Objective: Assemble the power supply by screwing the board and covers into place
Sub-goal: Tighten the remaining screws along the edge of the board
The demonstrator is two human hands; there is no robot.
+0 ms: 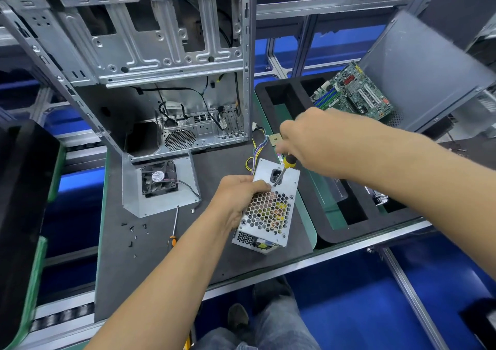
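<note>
- Driving a screw, by the look of it: the right hand (316,140) grips a yellow-handled screwdriver (285,167), tip at the cover beside the power socket (277,174).
- The left hand (236,199) clasps the power supply (268,210), which stands tilted on the counter (161,255).
- Next likely calls for another of the loose screws (132,231) lying near the spare screwdriver (174,227).

Power supply (268,207) on mat (188,255); fan bracket (158,186) left, computer case (150,76) behind, motherboard (351,94) far right.

Dull bare-metal power supply (269,207) with perforated grille, on a matt dark mat (166,263).
</note>
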